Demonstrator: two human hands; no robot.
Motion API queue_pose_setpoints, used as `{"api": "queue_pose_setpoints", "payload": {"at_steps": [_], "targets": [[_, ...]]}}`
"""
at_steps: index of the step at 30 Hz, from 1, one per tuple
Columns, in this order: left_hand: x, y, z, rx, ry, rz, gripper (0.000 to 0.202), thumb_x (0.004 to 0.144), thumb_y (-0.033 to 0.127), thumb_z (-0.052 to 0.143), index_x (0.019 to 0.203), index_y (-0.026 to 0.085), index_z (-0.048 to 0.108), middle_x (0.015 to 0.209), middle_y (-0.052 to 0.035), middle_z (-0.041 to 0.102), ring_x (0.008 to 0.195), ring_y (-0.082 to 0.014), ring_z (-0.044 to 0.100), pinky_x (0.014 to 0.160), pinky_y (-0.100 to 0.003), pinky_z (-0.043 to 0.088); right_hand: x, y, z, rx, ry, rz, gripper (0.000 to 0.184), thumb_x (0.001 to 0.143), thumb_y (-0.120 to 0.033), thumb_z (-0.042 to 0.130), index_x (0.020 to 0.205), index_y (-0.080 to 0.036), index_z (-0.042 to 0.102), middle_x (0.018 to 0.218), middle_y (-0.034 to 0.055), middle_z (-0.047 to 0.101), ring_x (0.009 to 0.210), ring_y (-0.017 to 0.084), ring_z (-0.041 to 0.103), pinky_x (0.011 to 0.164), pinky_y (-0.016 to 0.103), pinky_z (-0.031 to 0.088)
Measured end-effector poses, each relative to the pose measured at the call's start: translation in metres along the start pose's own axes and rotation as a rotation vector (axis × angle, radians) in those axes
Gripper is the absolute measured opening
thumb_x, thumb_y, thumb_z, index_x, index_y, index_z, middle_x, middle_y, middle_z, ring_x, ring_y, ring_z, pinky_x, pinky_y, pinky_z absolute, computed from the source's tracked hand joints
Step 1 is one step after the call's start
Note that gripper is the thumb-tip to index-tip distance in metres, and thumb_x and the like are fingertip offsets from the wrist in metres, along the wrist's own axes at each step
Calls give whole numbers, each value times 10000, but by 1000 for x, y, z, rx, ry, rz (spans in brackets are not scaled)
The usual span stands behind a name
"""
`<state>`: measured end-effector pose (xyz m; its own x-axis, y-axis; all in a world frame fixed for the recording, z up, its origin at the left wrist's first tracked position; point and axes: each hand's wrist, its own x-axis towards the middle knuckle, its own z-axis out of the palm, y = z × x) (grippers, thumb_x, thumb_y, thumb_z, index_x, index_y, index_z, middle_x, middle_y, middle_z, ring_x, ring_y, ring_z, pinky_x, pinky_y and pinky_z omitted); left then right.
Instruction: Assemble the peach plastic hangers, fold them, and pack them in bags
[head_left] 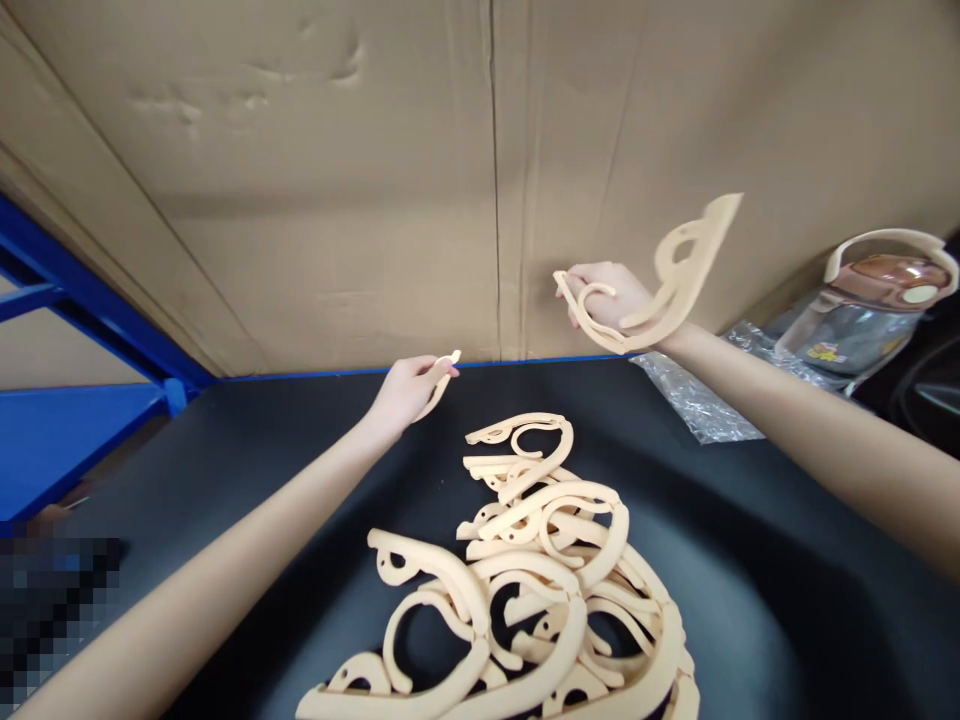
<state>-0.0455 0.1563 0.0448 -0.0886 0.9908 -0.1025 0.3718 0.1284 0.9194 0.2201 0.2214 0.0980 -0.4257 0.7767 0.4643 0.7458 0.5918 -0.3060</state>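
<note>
My right hand is raised at the cardboard wall, its fingers closed on a cream plastic folding hanger. One slotted arm of that hanger points up and to the right, and a curved hook lies over the hand. Lower and to the left, over the far part of the black table, my left hand pinches a slim cream curved piece; the fingers hide much of it. Between my forearms a heap of similar cream folding hangers lies tangled, with hooks and slotted arms overlapping.
The black tabletop ends at a cardboard wall. At right, a clear drinking bottle with a brown lid and cream handle stands beside crumpled clear plastic film. A blue metal frame runs along the left.
</note>
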Motion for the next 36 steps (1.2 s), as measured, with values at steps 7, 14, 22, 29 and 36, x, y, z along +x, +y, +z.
{"api": "queue_pose_setpoints", "payload": {"at_steps": [7, 14, 22, 29, 36], "targets": [[19, -12, -8, -93, 26, -7, 368, 931, 355, 603, 1251, 181, 555, 1289, -102, 571, 1097, -245, 602, 923, -471, 526, 7, -21, -14, 504, 284, 164, 260, 1025, -358, 319, 938, -202, 507, 730, 22, 675, 533, 136, 610, 486, 268, 493], [-19, 30, 27, -504, -434, -27, 892, 891, 753, 89, 1133, 119, 669, 1227, -191, 660, 1011, -278, 681, 776, -362, 585, -3, -43, -17, 863, 460, 240, 121, 953, -205, 412, 857, -247, 352, 970, 23, 713, 790, 118, 725, 750, 283, 575], [-24, 26, 39, -612, -433, -35, 208, 943, 179, 521, 1100, 153, 655, 970, -86, 696, 499, -36, 489, 399, -133, 361, -63, -34, -10, 259, 113, 35, 201, 819, -295, 663, 981, -220, 571, 880, 18, 705, 766, 189, 685, 694, 328, 523], [-31, 27, 42, -547, -392, -7, 173, 866, 181, 679, 1032, 157, 637, 745, -12, 668, 482, -24, 412, 396, -104, 253, -70, -62, -12, -587, -192, -272, 268, 988, -330, 473, 912, -181, 682, 820, 69, 735, 713, 211, 659, 600, 307, 347], [-34, 35, 36, -641, -450, -136, 189, 935, 239, 571, 834, 125, 682, 781, -33, 647, 610, -71, 559, 585, -163, 492, -66, -69, 4, -644, -173, -207, 305, 1003, -238, 354, 956, -127, 634, 687, 116, 703, 554, 221, 622, 480, 308, 144]]}}
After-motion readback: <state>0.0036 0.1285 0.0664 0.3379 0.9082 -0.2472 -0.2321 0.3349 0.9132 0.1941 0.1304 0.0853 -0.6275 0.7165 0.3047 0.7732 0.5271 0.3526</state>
